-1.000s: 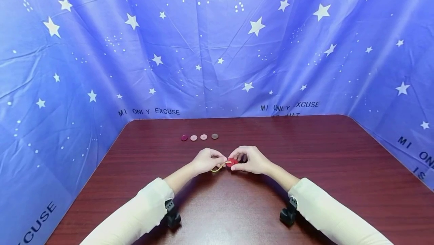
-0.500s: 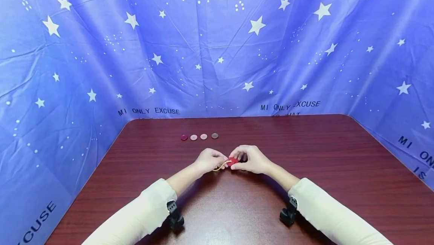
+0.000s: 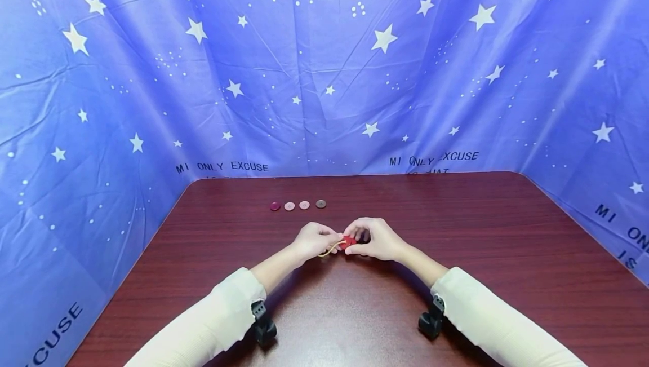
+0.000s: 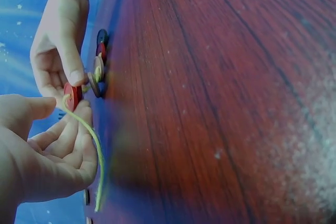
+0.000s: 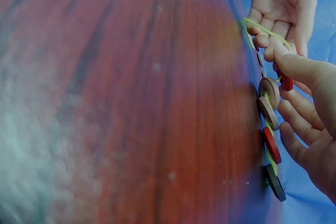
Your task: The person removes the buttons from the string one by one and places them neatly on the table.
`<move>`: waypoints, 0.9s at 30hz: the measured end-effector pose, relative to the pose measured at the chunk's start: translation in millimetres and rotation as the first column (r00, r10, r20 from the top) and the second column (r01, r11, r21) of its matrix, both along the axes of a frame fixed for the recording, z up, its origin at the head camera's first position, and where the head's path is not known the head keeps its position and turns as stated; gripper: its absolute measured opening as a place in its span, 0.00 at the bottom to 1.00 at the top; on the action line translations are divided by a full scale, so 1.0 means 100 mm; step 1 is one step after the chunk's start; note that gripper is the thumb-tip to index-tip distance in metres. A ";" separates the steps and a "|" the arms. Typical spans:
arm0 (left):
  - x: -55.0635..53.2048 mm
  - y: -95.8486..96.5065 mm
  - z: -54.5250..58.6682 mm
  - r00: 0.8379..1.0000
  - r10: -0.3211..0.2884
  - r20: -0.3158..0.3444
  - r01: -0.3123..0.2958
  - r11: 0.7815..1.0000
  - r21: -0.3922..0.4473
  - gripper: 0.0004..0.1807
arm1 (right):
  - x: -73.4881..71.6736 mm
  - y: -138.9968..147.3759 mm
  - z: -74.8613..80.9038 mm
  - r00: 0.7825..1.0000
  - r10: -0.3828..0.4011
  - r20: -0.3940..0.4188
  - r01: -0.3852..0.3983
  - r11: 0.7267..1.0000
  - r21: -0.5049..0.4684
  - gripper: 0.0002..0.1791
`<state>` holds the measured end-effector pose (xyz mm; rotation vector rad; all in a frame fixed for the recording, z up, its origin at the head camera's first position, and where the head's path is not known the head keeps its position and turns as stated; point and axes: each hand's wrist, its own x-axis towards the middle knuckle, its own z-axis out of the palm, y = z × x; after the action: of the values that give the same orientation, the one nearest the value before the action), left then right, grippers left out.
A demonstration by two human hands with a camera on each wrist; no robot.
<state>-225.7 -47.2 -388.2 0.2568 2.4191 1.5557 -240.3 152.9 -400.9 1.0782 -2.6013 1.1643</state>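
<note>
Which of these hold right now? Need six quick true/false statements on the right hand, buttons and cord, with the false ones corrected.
1. The right hand pinches a red button. True.
2. The cord also carries a black button. True.
3. The cord is blue. False: it is yellow.
4. The loose buttons lie in a row on the table. True.
5. That row holds six buttons. False: it holds four.
6. In the head view, the maroon button is at the row's right end. False: it is at the left end; a grey-brown button is at the right end.
</note>
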 end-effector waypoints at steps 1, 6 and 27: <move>0.01 0.01 0.01 1.000 -0.002 -0.015 0.002 1.000 -0.025 0.14 | 0.00 0.00 0.00 1.000 -0.001 -0.001 0.001 1.000 -0.001 0.15; 0.04 0.05 0.05 0.998 0.012 -0.054 -0.018 0.993 -0.119 0.15 | 0.00 -0.01 -0.01 1.000 0.003 -0.006 -0.003 1.000 -0.007 0.15; 0.05 0.05 0.09 0.998 0.053 -0.045 -0.059 0.989 -0.133 0.10 | -0.01 0.01 -0.01 1.000 -0.010 -0.011 0.010 1.000 0.004 0.14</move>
<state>-220.8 -42.4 -379.5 0.1982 2.5710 1.4145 -240.9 154.2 -401.5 1.0678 -2.5986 1.1484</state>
